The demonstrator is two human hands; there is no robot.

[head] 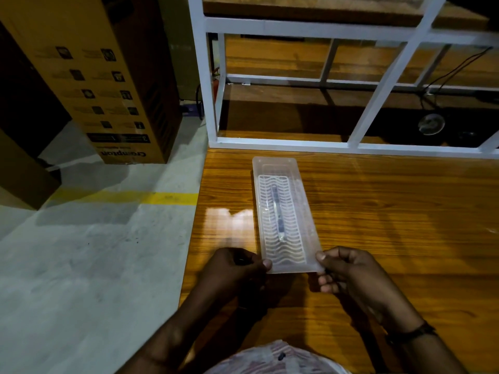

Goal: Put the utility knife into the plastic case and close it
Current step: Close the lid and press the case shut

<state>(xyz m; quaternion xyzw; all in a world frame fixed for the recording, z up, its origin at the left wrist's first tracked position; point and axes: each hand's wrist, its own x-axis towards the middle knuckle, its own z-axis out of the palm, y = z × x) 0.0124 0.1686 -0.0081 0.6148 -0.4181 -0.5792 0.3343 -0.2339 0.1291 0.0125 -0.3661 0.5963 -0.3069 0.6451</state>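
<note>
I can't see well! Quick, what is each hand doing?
Left hand: closed, pinching the plastic case's near left corner.
Right hand: closed, pinching its near right corner.

Plastic case (286,211) between both hands

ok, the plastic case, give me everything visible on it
The plastic case is a long, translucent, whitish rectangular box lying flat on the wooden table, long axis running away from the person. Its lid carries a wavy ribbed pattern. A dark slim object, apparently the utility knife, shows through the lid, lengthwise. The lid looks down; whether it is latched cannot be told. The left hand and right hand pinch its near corners.
</note>
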